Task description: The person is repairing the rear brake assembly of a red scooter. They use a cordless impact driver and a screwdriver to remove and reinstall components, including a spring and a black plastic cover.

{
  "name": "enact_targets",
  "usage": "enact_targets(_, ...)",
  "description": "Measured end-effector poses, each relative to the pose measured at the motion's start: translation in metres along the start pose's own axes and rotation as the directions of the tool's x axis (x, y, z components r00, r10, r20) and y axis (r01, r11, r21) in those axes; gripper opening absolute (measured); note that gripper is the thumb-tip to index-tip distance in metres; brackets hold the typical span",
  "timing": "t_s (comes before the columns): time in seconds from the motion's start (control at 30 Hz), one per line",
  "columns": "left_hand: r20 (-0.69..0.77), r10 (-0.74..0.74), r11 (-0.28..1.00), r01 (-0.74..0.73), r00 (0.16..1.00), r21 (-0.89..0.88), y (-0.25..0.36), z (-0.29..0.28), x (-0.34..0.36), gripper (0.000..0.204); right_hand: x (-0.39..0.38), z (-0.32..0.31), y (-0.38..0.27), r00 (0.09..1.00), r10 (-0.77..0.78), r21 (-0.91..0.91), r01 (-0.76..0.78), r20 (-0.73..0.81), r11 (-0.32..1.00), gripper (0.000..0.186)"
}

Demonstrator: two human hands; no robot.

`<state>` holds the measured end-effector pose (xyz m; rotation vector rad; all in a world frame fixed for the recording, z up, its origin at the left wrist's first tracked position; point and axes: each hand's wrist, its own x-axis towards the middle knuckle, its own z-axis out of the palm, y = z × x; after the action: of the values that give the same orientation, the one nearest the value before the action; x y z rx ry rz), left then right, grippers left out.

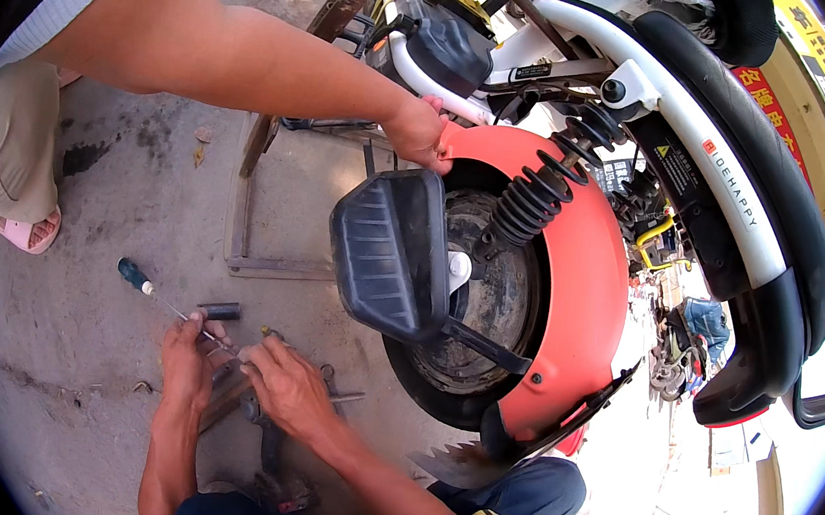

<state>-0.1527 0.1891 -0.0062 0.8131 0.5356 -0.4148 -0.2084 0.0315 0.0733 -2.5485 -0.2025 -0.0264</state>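
Observation:
Low at the left of the head view, my left hand (187, 359) pinches the thin shaft of a screwdriver (135, 276); its dark handle with a pale collar points up and left. Close beside it, my right hand (286, 385) is closed near the shaft's far end, fingers bent inward. What lies between those fingertips is too small to make out. Just beyond my hands a short dark cylinder (221, 311) lies on the ground. Under and between my forearms are a dark metal tool (265, 433) and a metal rod (348, 397), partly hidden.
A scooter's red fender (588, 266) curves round its rear wheel (492, 316), with a black coil spring (529, 201) and black plastic cover (388, 255) alongside. Another person's hand (417, 135) grips the fender's edge. A metal frame (280, 270) stands behind; a sandalled foot (28, 229) is far left.

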Motion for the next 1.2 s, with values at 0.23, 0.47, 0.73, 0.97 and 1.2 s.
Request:
enact_targets(0.23, 0.313, 0.170, 0.642, -0.346, 0.934, 0.684, 0.021, 0.016, -0.018, 0.038, -0.033, 0.040, 0.055, 0.993, 0.117, 0.085, -0.119, 0.025, 0.989, 0.013)
enact_targets(0.47, 0.537, 0.052, 0.949, -0.210, 0.842, 0.237, 0.045, 0.148, 0.003, 0.062, -0.054, 0.070, 0.075, 0.986, 0.137, -0.078, -0.130, 0.093, 0.988, 0.023)
enact_targets(0.73, 0.666, -0.055, 0.983, 0.158, 0.744, -0.096, 0.032, 0.162, 0.004, 0.040, -0.066, -0.039, 0.032, 0.862, 0.365, 0.463, -0.180, -0.350, 0.868, 0.043)
enact_targets(0.97, 0.688, -0.022, 0.930, 0.267, 0.725, -0.252, 0.014, 0.163, -0.001, 0.043, -0.050, -0.089, -0.020, 0.835, -0.207, -0.027, 0.225, -0.510, 0.974, 0.054)
enact_targets(1.2, 0.679, 0.025, 0.839, 0.353, 0.734, -0.413, 0.001, 0.163, 0.002, 0.037, 0.015, -0.131, -0.056, 0.850, -0.191, -0.497, -0.092, -0.490, 0.863, 0.065)
